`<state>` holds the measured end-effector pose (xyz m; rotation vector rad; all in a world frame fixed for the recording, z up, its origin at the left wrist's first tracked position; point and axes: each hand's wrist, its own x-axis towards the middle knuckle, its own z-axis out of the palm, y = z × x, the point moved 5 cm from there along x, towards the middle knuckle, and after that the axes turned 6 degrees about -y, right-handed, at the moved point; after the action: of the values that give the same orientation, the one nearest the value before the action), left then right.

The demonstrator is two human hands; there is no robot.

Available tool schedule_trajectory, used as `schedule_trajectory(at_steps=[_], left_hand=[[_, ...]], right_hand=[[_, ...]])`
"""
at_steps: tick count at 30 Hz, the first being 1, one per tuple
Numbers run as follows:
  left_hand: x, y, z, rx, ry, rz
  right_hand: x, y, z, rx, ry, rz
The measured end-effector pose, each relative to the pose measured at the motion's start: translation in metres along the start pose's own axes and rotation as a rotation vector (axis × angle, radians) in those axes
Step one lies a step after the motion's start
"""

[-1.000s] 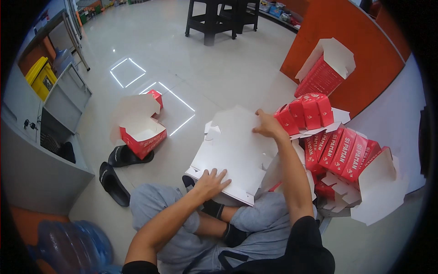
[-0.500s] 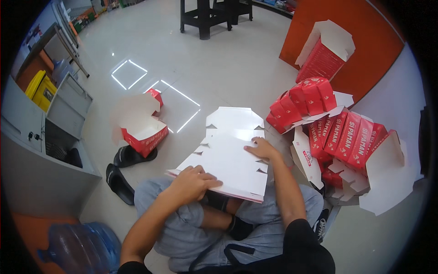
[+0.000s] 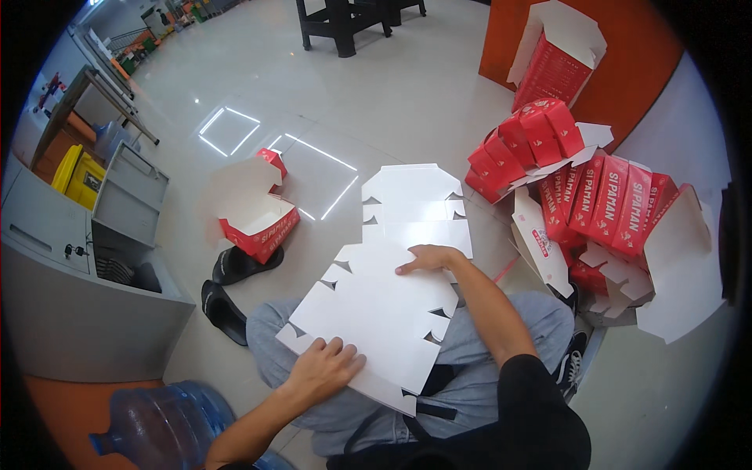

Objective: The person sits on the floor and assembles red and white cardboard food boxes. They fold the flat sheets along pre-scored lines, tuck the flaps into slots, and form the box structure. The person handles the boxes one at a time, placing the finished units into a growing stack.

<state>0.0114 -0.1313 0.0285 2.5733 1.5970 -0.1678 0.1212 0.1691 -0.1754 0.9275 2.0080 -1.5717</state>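
Over my crossed legs lies a flat white cardboard box blank point(image 3: 376, 305) with notched edges, turned at a slant. A second flat box blank point(image 3: 415, 192) shows beneath it and reaches farther out over the floor. My left hand point(image 3: 325, 370) is closed on the near left edge of the upper blank, fingers on top; its thumb is hidden. At the far right edge of that blank, my right hand point(image 3: 427, 258) has its thumb on the white face, and its other fingers are mostly hidden.
Folded red and white boxes point(image 3: 599, 204) are piled at the right, with a tall open box point(image 3: 552, 66) behind. One open red box point(image 3: 262, 223) stands at the left near black slippers point(image 3: 223, 313). A grey cabinet point(image 3: 86, 313) and large blue water bottle point(image 3: 164, 423) stand at far left.
The upper blank has come toward my lap and turned, uncovering the blank beneath at its far end. Both hands moved with it, the left one nearer to me.
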Motion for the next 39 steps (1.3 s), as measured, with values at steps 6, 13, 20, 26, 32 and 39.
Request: schedule_trajectory(at_steps=[6, 13, 20, 26, 32, 39], left_hand=[[-0.006, 0.002, 0.001, 0.041, 0.06, -0.018], [0.07, -0.04, 0.006, 0.049, 0.234, -0.114], [0.183, -0.06, 0.126, -0.112, 0.029, -0.213], [0.2, -0.066, 0.145, -0.276, -0.306, -0.261], [0.196, -0.062, 0.145, -0.249, -0.38, -0.278], [0.19, -0.03, 0.166, -0.125, -0.288, -0.257]], right_hand=[[-0.016, -0.02, -0.018, 0.033, -0.113, -0.148], [-0.072, -0.076, -0.146, -0.17, 0.378, -0.216], [-0.086, -0.117, -0.163, -0.739, 0.639, 0.009], [-0.063, -0.082, -0.112, -0.732, 0.628, -0.002], [-0.066, -0.065, -0.025, -0.688, 0.481, -0.199], [-0.028, -0.009, 0.052, -1.046, 0.775, -0.077]])
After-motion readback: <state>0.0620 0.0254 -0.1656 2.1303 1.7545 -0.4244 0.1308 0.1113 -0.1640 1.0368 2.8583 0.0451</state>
